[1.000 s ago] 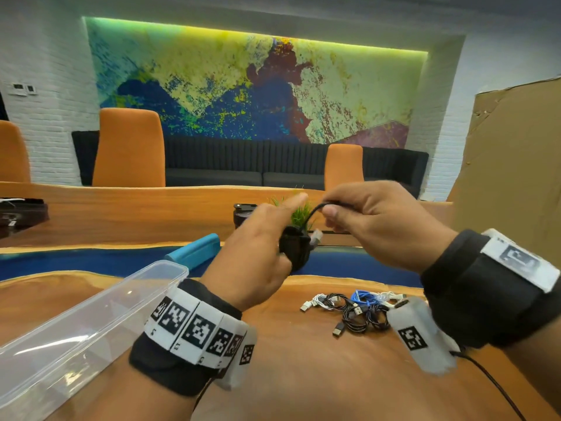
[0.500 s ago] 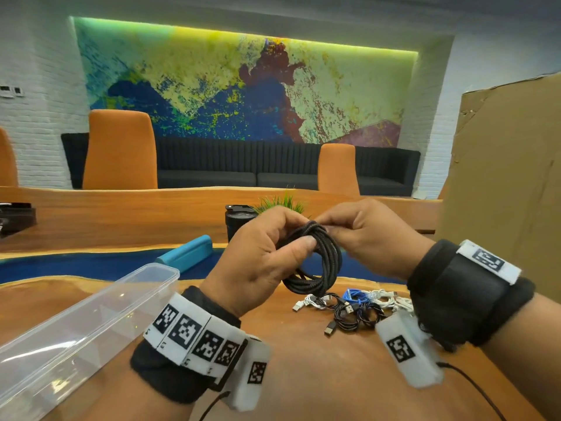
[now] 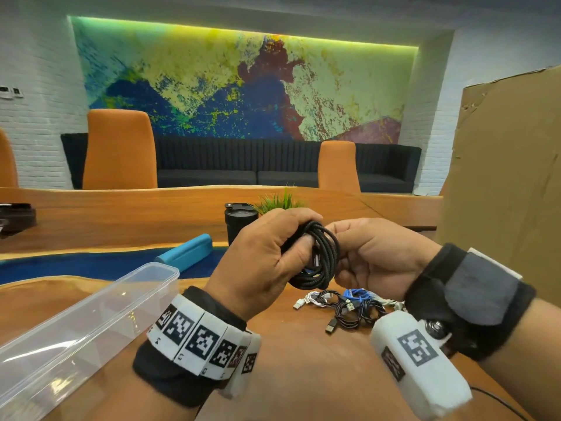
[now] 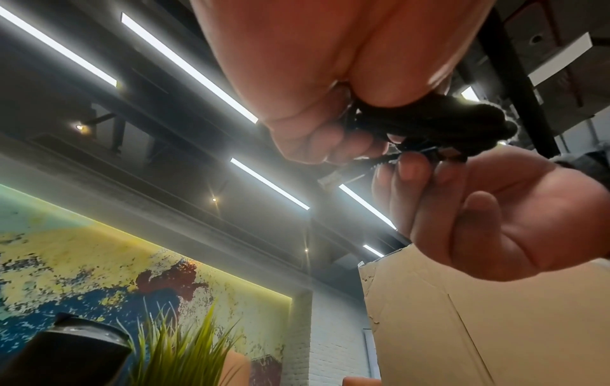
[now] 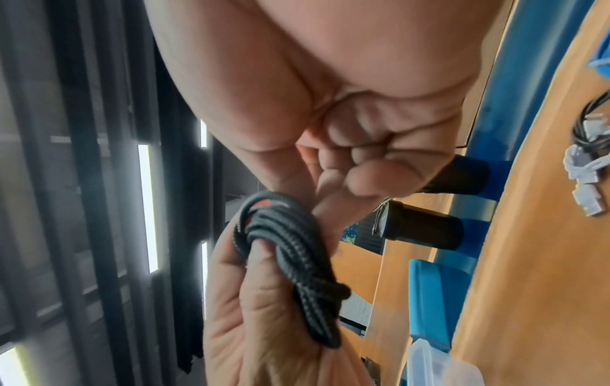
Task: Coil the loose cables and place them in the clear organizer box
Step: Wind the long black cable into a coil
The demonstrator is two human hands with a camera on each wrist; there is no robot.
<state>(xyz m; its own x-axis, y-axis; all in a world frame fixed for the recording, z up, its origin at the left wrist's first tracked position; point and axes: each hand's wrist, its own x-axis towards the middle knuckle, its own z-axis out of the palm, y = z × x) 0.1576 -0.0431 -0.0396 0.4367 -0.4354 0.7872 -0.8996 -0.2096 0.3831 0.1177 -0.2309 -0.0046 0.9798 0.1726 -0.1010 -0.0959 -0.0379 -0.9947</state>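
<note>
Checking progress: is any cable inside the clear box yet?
No, the clear box holds nothing; the black cable is in both hands.

Both forearms were bare. The left wrist (image 3: 194,344) wore a black fabric cuff, ringed by a band of white tiles, each printed with a black square code marker and a small digit along its edge. The right wrist (image 3: 467,302) carried a wider black cuff closed by a grey strap, with a white tab showing at its far edge. Under it hung a white wrapped block (image 3: 420,367) bearing 2 printed markers, a metal fitting beside it, and a thin black wire (image 3: 498,402) trailing off.
</note>
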